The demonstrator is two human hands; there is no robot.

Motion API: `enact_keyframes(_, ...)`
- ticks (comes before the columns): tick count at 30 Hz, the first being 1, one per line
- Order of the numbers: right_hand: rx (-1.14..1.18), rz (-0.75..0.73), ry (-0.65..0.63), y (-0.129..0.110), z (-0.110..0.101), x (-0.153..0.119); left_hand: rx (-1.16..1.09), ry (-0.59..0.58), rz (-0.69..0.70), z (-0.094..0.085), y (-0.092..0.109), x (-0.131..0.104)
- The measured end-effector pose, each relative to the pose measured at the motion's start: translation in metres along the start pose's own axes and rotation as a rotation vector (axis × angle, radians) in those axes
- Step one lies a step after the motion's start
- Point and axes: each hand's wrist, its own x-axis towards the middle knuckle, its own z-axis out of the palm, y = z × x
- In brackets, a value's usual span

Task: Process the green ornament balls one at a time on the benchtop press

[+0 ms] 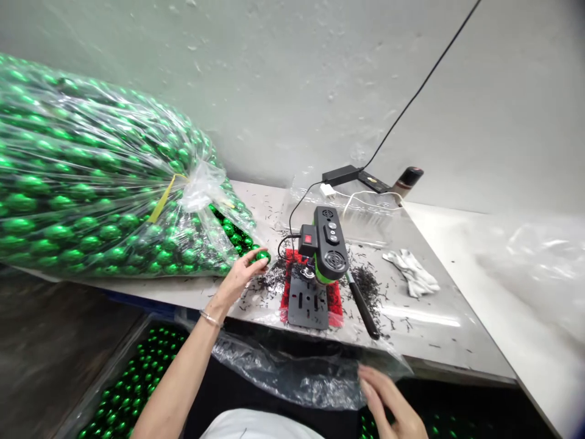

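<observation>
Head view: L hand [238, 274] pinches a green ball [264, 256] btwn thumb & fingers, beside the clear bag [105, 201], just left of the black machine [332, 244]; R hand [392, 403] sits farther off, nr table edge, grip blurred, I can't tell.

Left arm [183, 372] outstretched forward, left hand [239, 275] in a fingertip pinch, right hand [393, 405] low with fingers [379, 380] slightly bent
</observation>
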Motion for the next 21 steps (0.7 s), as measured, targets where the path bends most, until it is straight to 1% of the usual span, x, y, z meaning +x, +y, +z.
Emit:
enact_keyframes(2, 0.030, -0.132, 0.183, -0.026, -0.006, 0.029, -0.220, -0.050, -0.080, 0.016, -0.006, -0.017)
enact_keyframes(4, 0.044, -0.188, 0.322, -0.049, -0.005, 0.056, -0.323, -0.065, -0.150, 0.035, -0.016, -0.029)
enact_keyframes(6, 0.067, -0.246, 0.421, -0.066, -0.003, 0.080, -0.310, -0.078, -0.183, 0.055, -0.026, -0.036)
enact_keyframes(8, 0.114, -0.279, 0.486, -0.077, -0.002, 0.097, -0.194, -0.108, -0.165, 0.070, -0.036, -0.039)
enact_keyframes(9, 0.138, -0.293, 0.505, -0.081, -0.002, 0.102, -0.108, -0.122, -0.131, 0.075, -0.041, -0.038)
enact_keyframes(11, 0.175, -0.317, 0.518, -0.085, -0.002, 0.108, 0.082, -0.133, -0.019, 0.081, -0.048, -0.036)
enact_keyframes(15, 0.149, -0.372, 0.504, -0.089, 0.001, 0.108, 0.435, -0.143, 0.233, 0.084, -0.052, -0.028)
enact_keyframes(18, 0.101, -0.400, 0.509, -0.093, 0.004, 0.107, 0.590, -0.171, 0.340, 0.086, -0.049, -0.025)
enact_keyframes(21, 0.086, -0.419, 0.510, -0.097, 0.006, 0.108, 0.662, -0.153, 0.399, 0.090, -0.049, -0.026)
